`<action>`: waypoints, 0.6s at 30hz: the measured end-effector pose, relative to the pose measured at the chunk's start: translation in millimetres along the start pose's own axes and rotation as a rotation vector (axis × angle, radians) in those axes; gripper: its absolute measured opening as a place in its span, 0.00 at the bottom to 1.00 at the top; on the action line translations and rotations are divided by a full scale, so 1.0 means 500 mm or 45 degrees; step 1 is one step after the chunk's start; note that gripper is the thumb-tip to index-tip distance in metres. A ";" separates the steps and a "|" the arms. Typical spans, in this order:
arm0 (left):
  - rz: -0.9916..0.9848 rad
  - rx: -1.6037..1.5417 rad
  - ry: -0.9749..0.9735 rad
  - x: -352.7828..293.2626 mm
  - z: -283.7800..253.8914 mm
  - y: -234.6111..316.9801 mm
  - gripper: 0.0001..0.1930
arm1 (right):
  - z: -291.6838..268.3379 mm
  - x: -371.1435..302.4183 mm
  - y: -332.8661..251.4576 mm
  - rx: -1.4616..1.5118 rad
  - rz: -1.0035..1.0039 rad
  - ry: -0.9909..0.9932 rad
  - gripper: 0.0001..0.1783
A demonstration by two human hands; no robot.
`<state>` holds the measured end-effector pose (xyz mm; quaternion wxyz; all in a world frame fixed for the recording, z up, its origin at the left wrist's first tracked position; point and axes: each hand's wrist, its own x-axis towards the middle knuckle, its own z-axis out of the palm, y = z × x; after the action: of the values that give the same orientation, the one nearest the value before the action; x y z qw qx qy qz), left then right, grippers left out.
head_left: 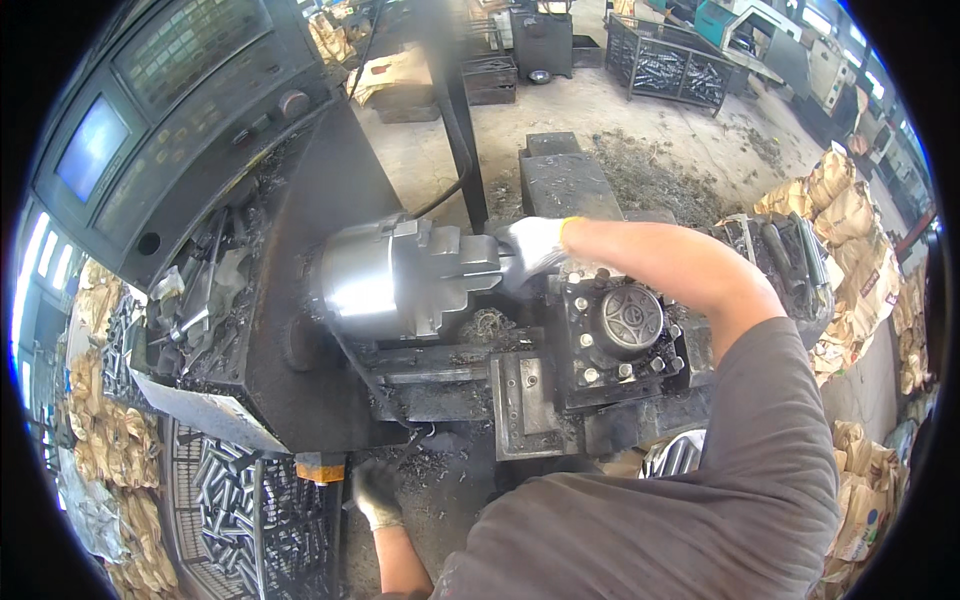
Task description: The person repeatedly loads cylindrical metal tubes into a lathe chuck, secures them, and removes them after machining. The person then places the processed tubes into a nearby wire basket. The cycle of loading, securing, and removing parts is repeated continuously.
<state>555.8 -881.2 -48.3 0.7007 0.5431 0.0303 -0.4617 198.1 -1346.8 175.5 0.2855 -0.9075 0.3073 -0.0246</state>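
My right hand, in a white glove with a yellow cuff, reaches across to the jaws of a lathe chuck. Its fingers close in at the jaw ends, and whatever they grip there is hidden by the glove. Just to the near right of that hand sits a square tool post with a round cap and several bolts. Low down, my left hand, also gloved, hangs beside the machine's base with its darkened fingers curled. What it holds is too dark to name.
A control panel with a lit screen rises at the left. Below it, a crate holds many metal pins. Stacked brown sacks stand at the right. Metal chips litter the floor beyond the lathe, near a wire bin.
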 end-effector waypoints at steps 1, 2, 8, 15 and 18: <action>0.171 -0.174 -0.048 0.032 -0.091 -0.001 0.21 | -0.016 0.018 0.015 -0.369 0.171 -0.311 0.29; 0.297 -0.261 0.142 0.012 -0.051 0.026 0.24 | -0.032 0.002 0.033 -0.548 0.257 -0.516 0.29; -0.014 -0.354 0.098 -0.015 -0.097 0.140 0.21 | -0.006 0.025 -0.016 -0.042 0.427 -0.292 0.26; 0.462 0.171 0.269 0.043 -0.121 0.113 0.14 | 0.017 0.028 0.038 -0.240 0.262 -0.252 0.37; 0.392 0.096 0.356 0.026 -0.073 0.119 0.12 | 0.000 -0.014 0.017 -0.623 0.331 0.139 0.26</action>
<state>620.3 -861.4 -26.3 0.7313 0.6258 0.0266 -0.2700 187.8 -1348.4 171.8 0.0416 -0.8997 0.4328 0.0384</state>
